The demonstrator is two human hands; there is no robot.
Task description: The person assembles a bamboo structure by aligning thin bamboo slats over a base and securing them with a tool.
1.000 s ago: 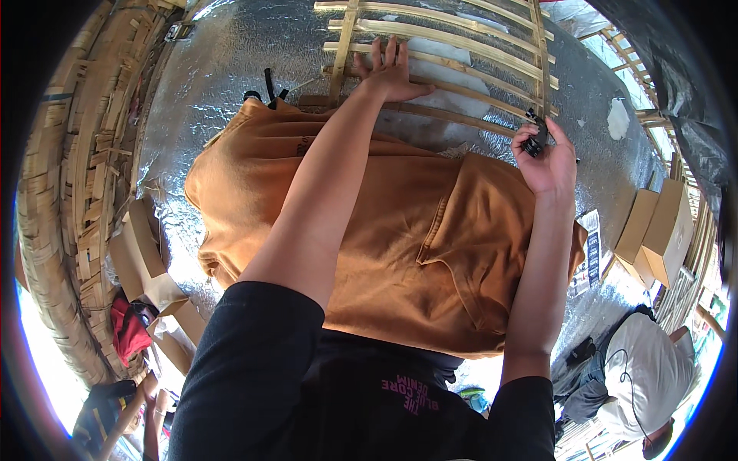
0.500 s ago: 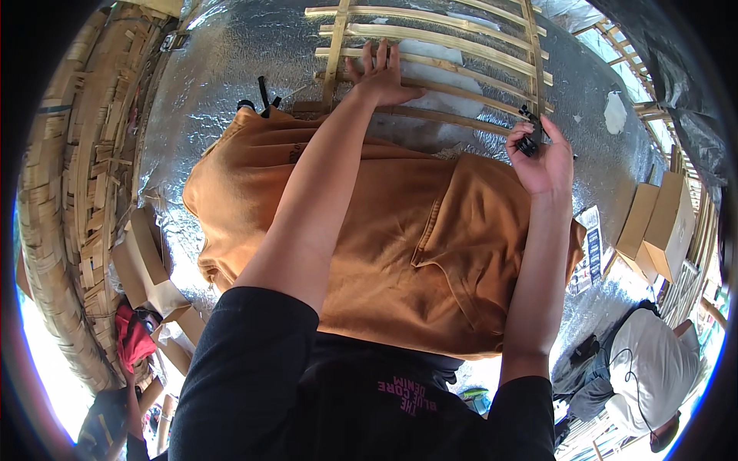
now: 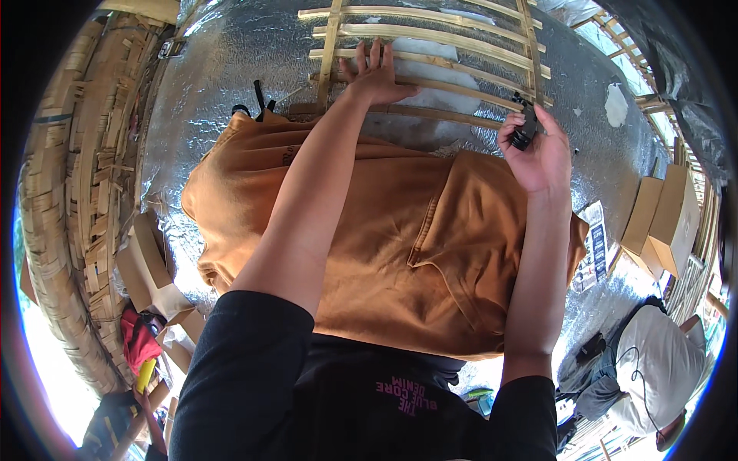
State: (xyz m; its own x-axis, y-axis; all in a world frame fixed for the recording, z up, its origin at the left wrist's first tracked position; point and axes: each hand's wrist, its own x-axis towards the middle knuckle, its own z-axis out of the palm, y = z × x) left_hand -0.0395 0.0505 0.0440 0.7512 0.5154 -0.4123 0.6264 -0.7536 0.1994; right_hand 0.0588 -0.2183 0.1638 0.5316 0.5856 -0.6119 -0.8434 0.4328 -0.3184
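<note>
A frame of pale wooden slats (image 3: 430, 35) lies on a silver foil sheet at the far side. My left hand (image 3: 374, 80) rests on its left part, fingers spread across the nearer slats. At the frame's near right corner, my right hand (image 3: 544, 157) grips a small black device (image 3: 525, 129), whose exact kind I cannot make out. Its upper end is close to the right crosspiece; whether they touch is unclear. Between my forearms and under them spreads an orange-brown hooded garment (image 3: 384, 223), lying in folds.
Cardboard boxes stand at the right (image 3: 663, 219) and a cardboard box (image 3: 150, 269) at the left. The foil sheet (image 3: 223, 77) covers the surface. A person in white (image 3: 653, 361) is at lower right; another person's arm (image 3: 150, 419) shows at lower left, near a red cloth (image 3: 138, 338).
My right hand has turned slightly, and the black device now stands more upright in it. My left hand stays on the slats. At lower left a yellow thing has come into sight.
</note>
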